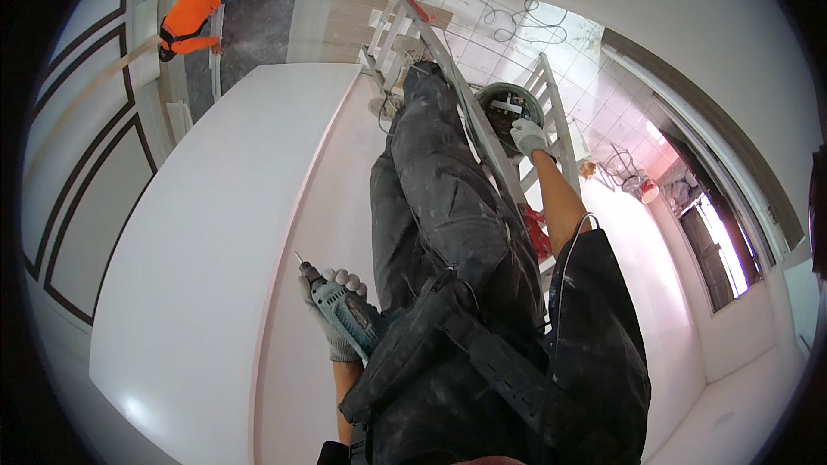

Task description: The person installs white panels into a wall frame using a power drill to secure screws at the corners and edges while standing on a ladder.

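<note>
Daylight floods in from a window (719, 245) at the right, blowing out to pink-white glare on the nearby wall (663, 232). White surfaces at left are evenly bright, with a soft sheen low on the white panel (198, 275). Dark trousers (448, 207) lose detail in shadow. Fisheye distortion bends straight edges; a black vignette rings the frame, and distant detail is soft.
</note>
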A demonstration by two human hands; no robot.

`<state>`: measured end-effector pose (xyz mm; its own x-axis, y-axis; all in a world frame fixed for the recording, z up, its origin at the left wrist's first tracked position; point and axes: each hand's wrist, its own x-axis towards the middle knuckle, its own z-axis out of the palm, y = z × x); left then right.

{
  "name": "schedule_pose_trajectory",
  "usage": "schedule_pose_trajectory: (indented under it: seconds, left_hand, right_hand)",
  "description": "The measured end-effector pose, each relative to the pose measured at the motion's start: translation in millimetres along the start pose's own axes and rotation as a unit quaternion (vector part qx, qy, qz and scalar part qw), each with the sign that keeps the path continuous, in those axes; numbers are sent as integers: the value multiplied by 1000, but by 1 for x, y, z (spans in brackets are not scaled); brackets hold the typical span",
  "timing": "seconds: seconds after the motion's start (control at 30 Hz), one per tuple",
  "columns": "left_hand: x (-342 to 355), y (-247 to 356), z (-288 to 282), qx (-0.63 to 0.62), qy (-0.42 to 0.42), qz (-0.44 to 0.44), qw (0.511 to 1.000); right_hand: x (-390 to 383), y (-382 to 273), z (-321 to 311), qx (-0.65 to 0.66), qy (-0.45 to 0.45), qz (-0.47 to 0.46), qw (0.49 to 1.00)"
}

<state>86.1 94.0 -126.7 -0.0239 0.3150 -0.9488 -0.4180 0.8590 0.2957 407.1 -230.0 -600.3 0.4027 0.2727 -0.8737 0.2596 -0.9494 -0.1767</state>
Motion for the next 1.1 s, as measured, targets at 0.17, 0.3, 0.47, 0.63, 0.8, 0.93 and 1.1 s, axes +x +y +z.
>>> schedule_pose_trajectory:
  seconds: [0.17,0.3,0.47,0.63,0.8,0.93,1.1]
  left_hand:
    - [17,3,-1,37,-11,-38,999]
    - [39,6,-9,60,-4,-77,995]
    - [58,4,-15,40,-42,-132,990]
    - [69,2,-9,24,-41,-167,985]
    - [75,1,-4,10,-24,-176,984]
    - [80,0,-2,4,-26,-182,983]
    - [87,-2,3,-5,-30,-189,982]
  right_hand:
    - [20,-5,16,-26,-52,24,998]
    - [35,-2,38,-104,-89,18,990]
    - [67,25,84,-51,-147,37,987]
    - [100,40,131,142,-68,125,980]
    - [104,23,127,151,-24,144,978]
    - [92,10,110,127,0,119,985]
    - [86,-2,115,49,33,109,992]
